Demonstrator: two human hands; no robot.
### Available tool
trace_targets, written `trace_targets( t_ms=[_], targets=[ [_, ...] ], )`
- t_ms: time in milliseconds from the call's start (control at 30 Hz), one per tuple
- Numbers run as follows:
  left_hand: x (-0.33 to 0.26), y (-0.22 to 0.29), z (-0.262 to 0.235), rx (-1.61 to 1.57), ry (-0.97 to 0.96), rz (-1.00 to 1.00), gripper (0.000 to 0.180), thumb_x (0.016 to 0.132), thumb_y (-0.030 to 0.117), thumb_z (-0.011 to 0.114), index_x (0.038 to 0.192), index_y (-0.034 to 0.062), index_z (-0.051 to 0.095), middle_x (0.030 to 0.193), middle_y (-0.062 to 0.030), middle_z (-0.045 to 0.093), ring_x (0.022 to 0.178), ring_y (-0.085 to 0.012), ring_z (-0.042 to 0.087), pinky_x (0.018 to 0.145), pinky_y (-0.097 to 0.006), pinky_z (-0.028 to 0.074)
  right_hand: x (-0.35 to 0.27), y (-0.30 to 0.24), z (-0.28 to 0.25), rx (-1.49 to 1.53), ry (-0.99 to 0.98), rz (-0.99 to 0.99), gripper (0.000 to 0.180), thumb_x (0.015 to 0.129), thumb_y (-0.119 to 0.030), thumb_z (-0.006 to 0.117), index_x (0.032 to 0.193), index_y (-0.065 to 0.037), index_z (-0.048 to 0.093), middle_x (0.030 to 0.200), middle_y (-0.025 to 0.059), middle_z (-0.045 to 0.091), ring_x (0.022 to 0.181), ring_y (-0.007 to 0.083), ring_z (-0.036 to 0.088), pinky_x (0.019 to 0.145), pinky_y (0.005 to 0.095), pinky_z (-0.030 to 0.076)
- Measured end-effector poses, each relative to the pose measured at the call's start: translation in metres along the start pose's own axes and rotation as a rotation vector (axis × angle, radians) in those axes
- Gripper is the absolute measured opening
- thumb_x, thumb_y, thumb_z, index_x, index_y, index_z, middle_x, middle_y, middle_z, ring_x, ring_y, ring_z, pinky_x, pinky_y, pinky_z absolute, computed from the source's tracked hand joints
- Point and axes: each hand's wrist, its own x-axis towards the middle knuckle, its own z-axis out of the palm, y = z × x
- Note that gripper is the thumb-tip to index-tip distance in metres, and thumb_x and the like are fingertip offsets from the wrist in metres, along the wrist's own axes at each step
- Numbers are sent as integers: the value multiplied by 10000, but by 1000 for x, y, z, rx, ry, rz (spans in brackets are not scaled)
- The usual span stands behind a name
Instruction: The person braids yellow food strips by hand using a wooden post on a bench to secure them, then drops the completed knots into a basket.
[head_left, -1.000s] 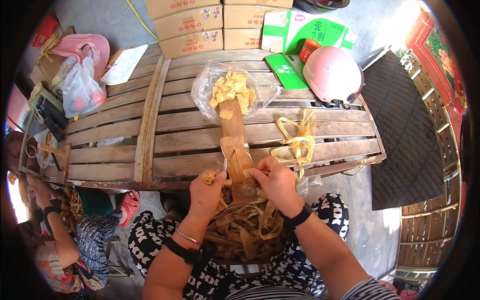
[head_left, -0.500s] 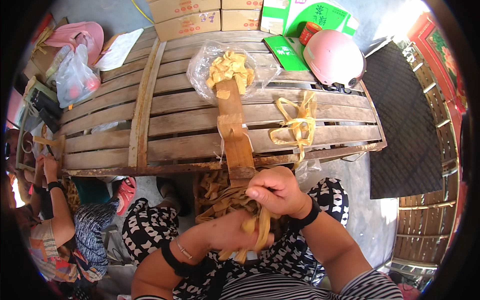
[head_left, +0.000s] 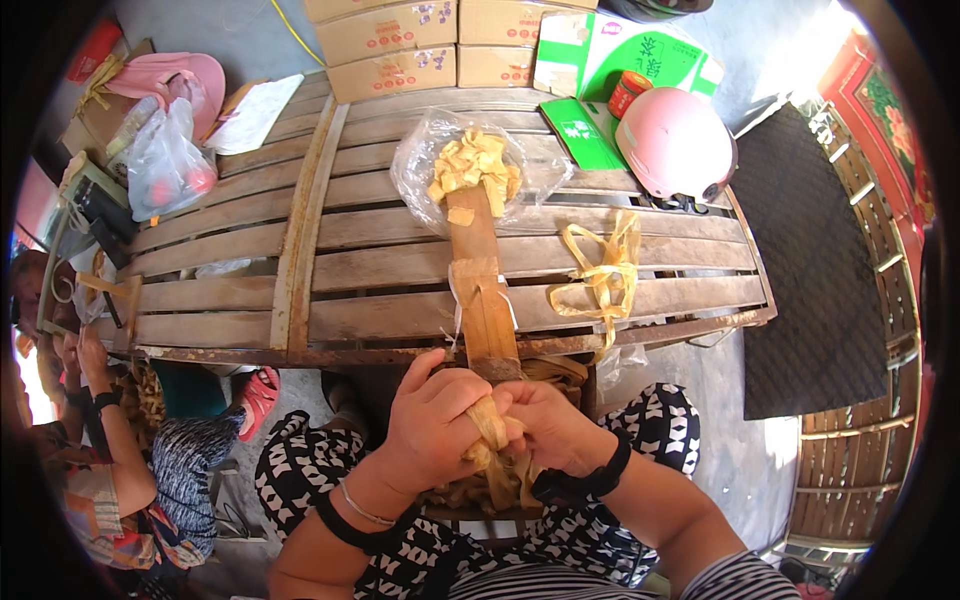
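A soft, flat yellowish strip (head_left: 487, 420) is bunched between my hands, close in front of the table's edge. My left hand (head_left: 432, 425) is closed round it from the left, thumb raised. From the right, my right hand (head_left: 560, 428) pinches the same strip with fingertips and thumb. Below and behind them lies a heap of similar tan strips (head_left: 462, 497), mostly hidden by my hands. A narrow wooden board (head_left: 487, 310) juts over the table edge just beyond my fingers. At its far end, small folded yellow pieces (head_left: 470, 160) are piled on clear plastic.
Loops of yellow plastic strip (head_left: 605, 270) lie on the slatted table (head_left: 390, 325), right of the board. Farther back are a pink helmet (head_left: 675, 140), a red can (head_left: 628, 92) and cardboard boxes (head_left: 390, 75). Another person's hands (head_left: 88, 355) work at the left.
My left hand has risen from below my right hand to beside it, closing on the strip. The strip is now bunched between both hands. The view has tilted up slightly.
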Motion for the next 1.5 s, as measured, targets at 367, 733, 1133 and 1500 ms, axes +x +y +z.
trace_targets(
  t_ms=[367,733,1133,1500],
  targets=[
    [3,-1,-9,-64,-369,-288,246,750,98,713,996,93,706,1301,-59,590,1268,-293,497,1011,-482,358,-5,-6,-10,-861,123,-601,150,975,-145,609,937,0,616,766,35,657,681,80,599,609,248,494],
    [9,-4,-18,-498,-130,-263,94,799,44,660,871,-12,684,1119,-130,638,1139,-292,589,968,-416,459,-13,-12,9,-617,115,-141,431,1003,-433,499,871,-38,613,634,-10,514,560,85,458,517,234,358],
    [4,-12,-26,-996,381,-734,128,919,38,597,918,-76,656,1065,-138,654,937,-189,642,837,-302,514,-13,-25,2,-354,35,-15,484,993,-478,510,766,-65,619,560,-52,402,490,52,315,461,216,218],
    [0,-11,-12,-1126,-35,-1017,148,856,68,709,980,5,660,787,-26,639,673,-79,600,585,-220,479,-11,-28,2,-425,119,98,404,952,-386,597,736,-49,652,551,-53,442,475,47,325,453,217,210]
  ],
)
